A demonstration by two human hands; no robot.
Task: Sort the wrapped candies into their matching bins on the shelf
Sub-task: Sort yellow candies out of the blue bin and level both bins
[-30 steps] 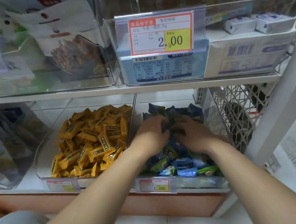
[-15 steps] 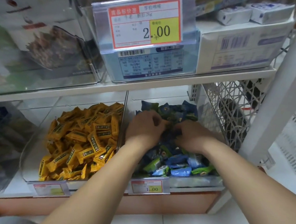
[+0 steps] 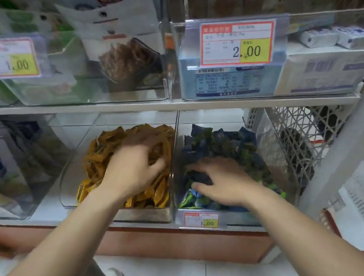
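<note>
The left hand (image 3: 134, 168), too blurred to tell its fingers, is over the yellow candies (image 3: 101, 149) in the left bin (image 3: 141, 213), while the right hand (image 3: 224, 182) pinches blue candies (image 3: 222, 144) in the right bin (image 3: 242, 217).

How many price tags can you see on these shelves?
3: the upper-left price tag, the upper-middle price tag and the lower-right price tag. Another may hide behind the left arm.
</note>
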